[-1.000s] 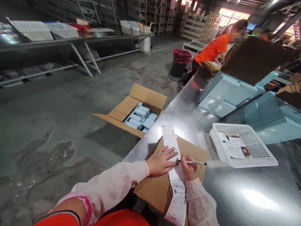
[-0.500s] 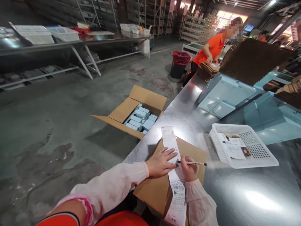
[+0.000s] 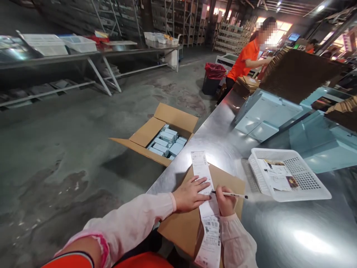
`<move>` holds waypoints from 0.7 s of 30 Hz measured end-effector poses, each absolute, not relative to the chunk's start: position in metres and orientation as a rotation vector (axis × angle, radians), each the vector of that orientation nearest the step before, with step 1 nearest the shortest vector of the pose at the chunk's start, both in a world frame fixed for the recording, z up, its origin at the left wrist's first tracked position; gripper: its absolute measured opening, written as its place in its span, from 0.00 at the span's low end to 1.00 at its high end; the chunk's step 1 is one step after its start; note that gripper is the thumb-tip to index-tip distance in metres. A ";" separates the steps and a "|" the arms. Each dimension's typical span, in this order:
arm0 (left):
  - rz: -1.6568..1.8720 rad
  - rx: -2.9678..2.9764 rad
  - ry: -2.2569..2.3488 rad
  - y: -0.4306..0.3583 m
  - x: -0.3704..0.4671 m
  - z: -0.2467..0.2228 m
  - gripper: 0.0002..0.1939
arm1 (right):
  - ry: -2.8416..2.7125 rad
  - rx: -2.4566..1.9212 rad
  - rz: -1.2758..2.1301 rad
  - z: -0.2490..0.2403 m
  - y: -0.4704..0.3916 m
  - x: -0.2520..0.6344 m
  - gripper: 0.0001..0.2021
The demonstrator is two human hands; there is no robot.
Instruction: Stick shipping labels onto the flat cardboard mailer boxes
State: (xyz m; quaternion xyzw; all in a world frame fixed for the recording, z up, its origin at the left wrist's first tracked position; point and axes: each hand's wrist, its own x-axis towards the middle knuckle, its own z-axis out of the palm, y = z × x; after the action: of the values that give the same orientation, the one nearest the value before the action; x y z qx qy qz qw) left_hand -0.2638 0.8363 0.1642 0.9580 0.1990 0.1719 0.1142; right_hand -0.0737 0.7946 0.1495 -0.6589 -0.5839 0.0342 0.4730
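Across a brown cardboard box on the metal table runs a long strip of printed labels, its lower end hanging toward me. My left hand lies flat on the strip with its fingers spread. In my right hand a slim pen is pinched, its dark tip at the paper close to my left fingertips. Whether the tip touches the paper I cannot tell.
A white plastic basket holding printed papers stands to the right on the steel table. An open carton of small pale-blue boxes is on the left. Farther back are pale-blue bins, a lined trash can and a person in orange.
The pen and my right hand have shifted very slightly to the right. My left hand stays in place. The person in orange has straightened up and reaches toward the stacked cardboard.
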 end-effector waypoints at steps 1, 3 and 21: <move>0.502 2.806 0.589 0.836 -0.264 0.164 0.16 | -1.426 -1.611 0.103 0.150 0.795 -0.074 0.21; 0.498 2.800 0.594 0.836 -0.264 0.165 0.16 | -1.415 -1.617 0.124 0.151 0.796 -0.075 0.21; 0.498 2.783 0.596 0.835 -0.263 0.167 0.16 | -1.518 -1.562 -0.010 0.154 0.797 -0.075 0.21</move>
State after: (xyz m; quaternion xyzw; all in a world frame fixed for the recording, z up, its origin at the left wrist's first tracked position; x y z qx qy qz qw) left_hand -0.2630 0.8349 0.1668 0.9556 0.2045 0.1711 0.1256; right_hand -0.0749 0.7972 0.1537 -0.6355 -0.6176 -0.0041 0.4634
